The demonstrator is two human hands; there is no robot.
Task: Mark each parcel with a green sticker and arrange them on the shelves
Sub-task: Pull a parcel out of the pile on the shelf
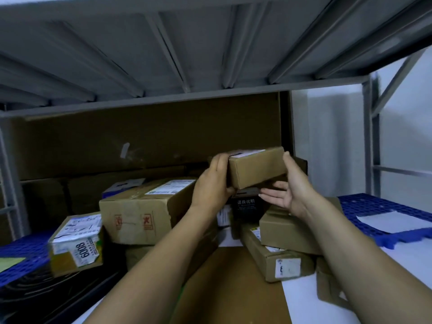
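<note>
A small brown cardboard parcel (257, 168) with a white label on top is held up over the pile on the shelf. My left hand (214, 183) grips its left end, fingers over the top and thumb underneath. My right hand (289, 188) is at its right end with the thumb against the side and the straight fingers spread just under it. No green sticker shows on the held parcel.
Below lie a black box (246, 205), two flat brown parcels (292, 232), a large brown carton (145, 211) and a small parcel marked 6008 (77, 244). Blue perforated shelf mats (364, 206) lie at both sides. A grey metal shelf (187, 54) hangs overhead.
</note>
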